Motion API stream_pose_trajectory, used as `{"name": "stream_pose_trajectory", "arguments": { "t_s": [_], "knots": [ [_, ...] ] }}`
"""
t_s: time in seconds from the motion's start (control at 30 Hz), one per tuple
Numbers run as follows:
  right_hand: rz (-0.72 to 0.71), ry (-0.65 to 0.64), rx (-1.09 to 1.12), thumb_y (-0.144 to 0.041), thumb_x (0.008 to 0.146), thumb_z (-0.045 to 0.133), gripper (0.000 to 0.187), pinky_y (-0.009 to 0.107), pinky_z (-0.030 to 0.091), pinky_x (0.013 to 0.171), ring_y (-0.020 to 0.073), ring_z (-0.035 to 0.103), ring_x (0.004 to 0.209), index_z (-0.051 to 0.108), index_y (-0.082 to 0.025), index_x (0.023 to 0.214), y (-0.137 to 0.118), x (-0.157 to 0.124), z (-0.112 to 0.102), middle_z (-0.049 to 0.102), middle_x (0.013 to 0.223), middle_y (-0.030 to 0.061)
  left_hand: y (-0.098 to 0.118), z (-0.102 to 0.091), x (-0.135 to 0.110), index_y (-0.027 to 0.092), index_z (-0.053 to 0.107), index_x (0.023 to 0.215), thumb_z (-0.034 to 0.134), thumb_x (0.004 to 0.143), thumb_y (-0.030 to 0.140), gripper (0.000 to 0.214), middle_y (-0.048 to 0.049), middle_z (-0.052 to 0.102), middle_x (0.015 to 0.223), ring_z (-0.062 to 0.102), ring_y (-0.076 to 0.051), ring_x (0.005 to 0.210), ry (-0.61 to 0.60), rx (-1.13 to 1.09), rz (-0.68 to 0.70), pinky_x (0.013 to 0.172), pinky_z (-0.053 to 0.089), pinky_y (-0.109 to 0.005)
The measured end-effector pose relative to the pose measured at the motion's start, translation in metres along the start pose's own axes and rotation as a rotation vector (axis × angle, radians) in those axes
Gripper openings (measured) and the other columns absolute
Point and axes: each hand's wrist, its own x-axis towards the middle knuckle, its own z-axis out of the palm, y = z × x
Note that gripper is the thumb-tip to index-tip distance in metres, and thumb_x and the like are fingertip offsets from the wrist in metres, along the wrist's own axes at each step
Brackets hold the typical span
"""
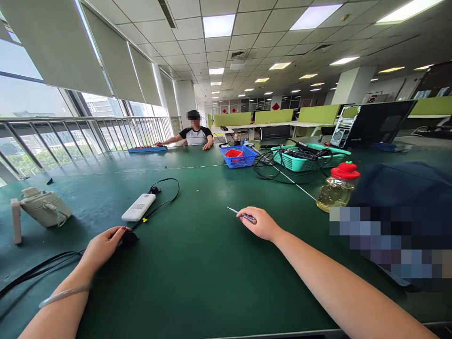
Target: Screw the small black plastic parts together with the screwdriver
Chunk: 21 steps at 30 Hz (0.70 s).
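Observation:
My right hand [260, 223] rests on the green table [197, 263] with its fingers closed round a thin screwdriver [237, 213] whose metal tip points left. My left hand [104, 245] lies near the table's left side, fingers curled over a small black object [129, 238] joined to a black cable [165, 200]. A white power bank [139, 207] lies just beyond the left hand, with the cable looping behind it.
A beige handbag [44, 206] sits at the far left. A blue basket [238, 157], a teal basket of cables [310, 157] and a red-lidded jar [338, 187] stand farther back. A person sits at the far end; another is close on my right.

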Motion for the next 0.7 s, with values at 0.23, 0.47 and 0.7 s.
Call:
{"name": "stream_pose_trajectory", "arguments": {
  "t_s": [0.23,0.47,0.7],
  "knots": [
    [0.006,-0.007,0.001,-0.022,0.086,0.054,0.020,0.032,0.052,0.078,0.0194,0.067,0.086,0.071,-0.025,0.096,0.0006,-0.0004,-0.0001,0.072,0.099,0.0033,0.0069,-0.0056,-0.0056,0.021,0.071,0.117,0.036,0.088,0.053,0.056,-0.0051,0.074,0.083,0.067,-0.026,0.079,-0.076,0.035,-0.030,0.066,0.048,-0.030],
    [-0.002,-0.010,-0.006,-0.021,0.085,0.054,0.021,0.032,0.052,0.076,0.0191,0.068,0.085,0.071,-0.025,0.096,-0.0004,-0.0003,-0.0006,0.073,0.098,0.0034,0.0027,-0.0026,-0.0037,0.019,0.072,0.112,0.036,0.088,0.053,0.054,-0.0046,0.074,0.079,0.066,-0.025,0.078,-0.075,0.036,-0.009,0.066,0.047,-0.028],
    [-0.002,-0.014,-0.013,-0.021,0.085,0.054,0.020,0.033,0.052,0.077,0.0196,0.068,0.085,0.071,-0.026,0.095,-0.0002,-0.0002,-0.0005,0.073,0.098,0.0031,0.0083,-0.0034,-0.0075,0.020,0.071,0.115,0.036,0.087,0.055,0.057,0.0005,0.063,0.057,0.060,-0.022,0.059,-0.079,0.051,0.019,0.056,0.042,-0.028]
  ]
}}
